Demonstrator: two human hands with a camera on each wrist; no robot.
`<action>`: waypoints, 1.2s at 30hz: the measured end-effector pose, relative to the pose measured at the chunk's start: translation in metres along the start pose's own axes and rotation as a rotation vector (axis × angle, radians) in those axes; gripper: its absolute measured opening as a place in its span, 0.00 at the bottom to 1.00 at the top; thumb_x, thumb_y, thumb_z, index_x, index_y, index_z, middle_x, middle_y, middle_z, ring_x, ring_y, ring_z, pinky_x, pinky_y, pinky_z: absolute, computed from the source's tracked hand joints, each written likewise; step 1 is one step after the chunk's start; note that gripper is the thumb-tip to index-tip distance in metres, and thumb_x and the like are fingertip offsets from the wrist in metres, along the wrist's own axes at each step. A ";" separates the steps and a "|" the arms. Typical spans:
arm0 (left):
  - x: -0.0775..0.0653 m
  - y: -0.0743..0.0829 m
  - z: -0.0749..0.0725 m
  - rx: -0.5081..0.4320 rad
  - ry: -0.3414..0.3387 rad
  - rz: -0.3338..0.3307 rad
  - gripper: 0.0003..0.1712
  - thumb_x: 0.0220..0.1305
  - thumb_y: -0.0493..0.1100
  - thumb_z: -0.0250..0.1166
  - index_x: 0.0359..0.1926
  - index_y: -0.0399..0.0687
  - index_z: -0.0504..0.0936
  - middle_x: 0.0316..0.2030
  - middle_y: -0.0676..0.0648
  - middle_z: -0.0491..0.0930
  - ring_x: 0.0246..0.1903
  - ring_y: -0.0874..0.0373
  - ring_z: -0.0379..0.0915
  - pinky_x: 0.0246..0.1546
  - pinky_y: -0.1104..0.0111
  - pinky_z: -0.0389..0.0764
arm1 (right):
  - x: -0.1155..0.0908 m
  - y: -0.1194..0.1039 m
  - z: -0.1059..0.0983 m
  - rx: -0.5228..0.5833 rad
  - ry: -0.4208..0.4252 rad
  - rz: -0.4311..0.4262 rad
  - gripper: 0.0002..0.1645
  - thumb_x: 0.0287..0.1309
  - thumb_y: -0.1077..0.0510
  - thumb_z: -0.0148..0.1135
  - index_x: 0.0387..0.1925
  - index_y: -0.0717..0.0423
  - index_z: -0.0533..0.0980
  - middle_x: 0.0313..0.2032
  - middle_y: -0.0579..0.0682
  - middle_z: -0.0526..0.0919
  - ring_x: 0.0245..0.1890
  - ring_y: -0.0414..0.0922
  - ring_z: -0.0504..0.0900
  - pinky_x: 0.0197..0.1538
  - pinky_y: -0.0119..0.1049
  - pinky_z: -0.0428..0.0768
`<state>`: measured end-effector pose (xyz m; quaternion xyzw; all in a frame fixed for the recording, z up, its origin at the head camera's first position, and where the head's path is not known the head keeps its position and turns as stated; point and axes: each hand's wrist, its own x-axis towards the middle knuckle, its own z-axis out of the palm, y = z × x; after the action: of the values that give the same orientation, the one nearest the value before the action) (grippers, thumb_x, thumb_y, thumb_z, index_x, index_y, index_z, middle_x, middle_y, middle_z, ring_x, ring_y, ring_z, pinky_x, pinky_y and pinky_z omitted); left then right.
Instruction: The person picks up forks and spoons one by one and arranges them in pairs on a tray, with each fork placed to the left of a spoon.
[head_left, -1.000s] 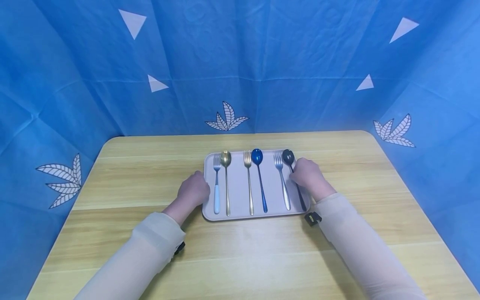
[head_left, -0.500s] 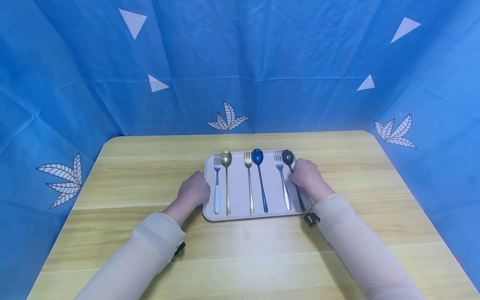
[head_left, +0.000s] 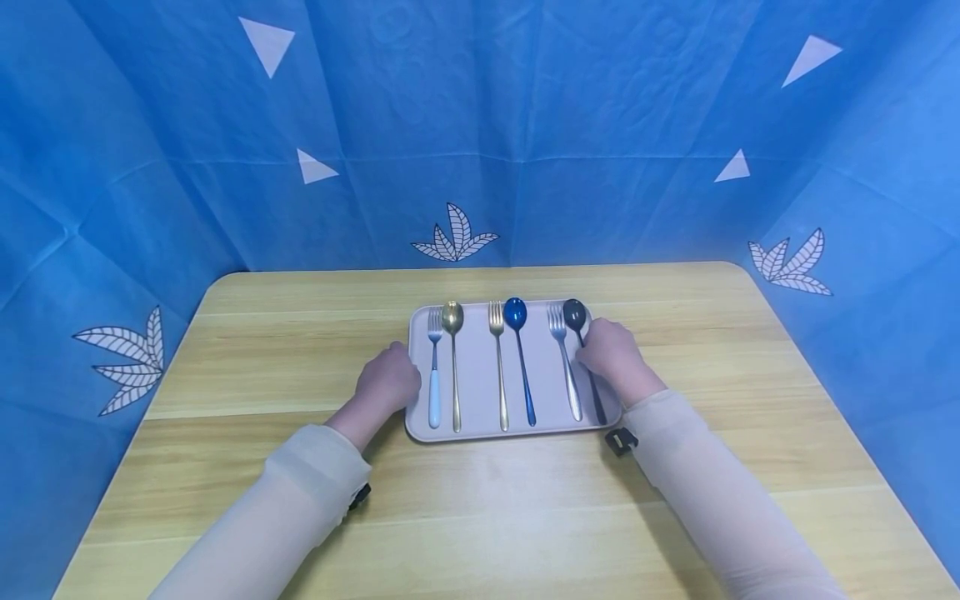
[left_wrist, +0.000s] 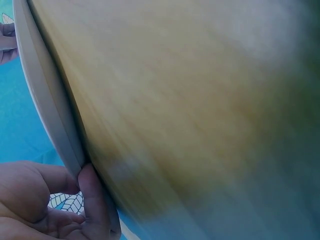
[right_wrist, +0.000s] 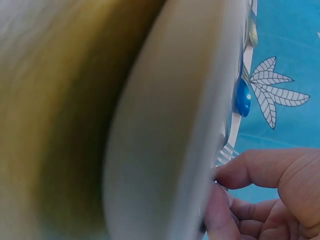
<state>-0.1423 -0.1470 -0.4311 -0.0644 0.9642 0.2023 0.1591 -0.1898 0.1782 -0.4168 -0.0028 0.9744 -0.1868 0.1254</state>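
Observation:
A pale pinkish tray (head_left: 477,371) lies on the table, bearing forks and spoons side by side. My left hand (head_left: 387,379) pinches the tray's left edge; in the left wrist view, thumb and fingers (left_wrist: 92,195) meet at the rim. Over the tray's right side, my right hand (head_left: 615,354) pinches the handle of the black spoon (head_left: 574,313), hiding its middle. Left of it lies a silver fork (head_left: 566,367). Further left are a blue spoon (head_left: 515,313), a gold fork (head_left: 498,358), a gold spoon (head_left: 453,318) and a fork with a light blue handle (head_left: 434,398).
The wooden table (head_left: 480,517) extends around the tray on all sides. A blue curtain (head_left: 480,100) with white leaf and triangle prints hangs behind it and at both sides.
My right hand has shifted slightly left, and the black spoon's handle end has moved left with it, closer to the silver fork. The left hand and the tray stay put.

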 end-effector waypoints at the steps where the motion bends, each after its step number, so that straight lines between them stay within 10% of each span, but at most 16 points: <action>1: 0.000 0.000 0.000 0.000 -0.001 -0.002 0.23 0.71 0.39 0.47 0.59 0.23 0.65 0.42 0.34 0.77 0.35 0.45 0.75 0.33 0.57 0.78 | 0.000 0.000 0.000 0.002 0.000 0.002 0.21 0.53 0.64 0.61 0.12 0.51 0.63 0.12 0.44 0.63 0.15 0.43 0.69 0.24 0.37 0.72; 36: -0.002 0.001 -0.001 -0.018 -0.014 -0.001 0.23 0.71 0.39 0.46 0.59 0.24 0.65 0.43 0.35 0.76 0.36 0.45 0.75 0.34 0.58 0.78 | -0.001 -0.001 0.001 -0.007 0.016 0.006 0.20 0.52 0.65 0.61 0.11 0.51 0.63 0.13 0.47 0.69 0.20 0.47 0.74 0.29 0.39 0.74</action>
<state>-0.1410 -0.1466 -0.4291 -0.0649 0.9611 0.2116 0.1654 -0.1883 0.1764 -0.4173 0.0013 0.9759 -0.1831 0.1183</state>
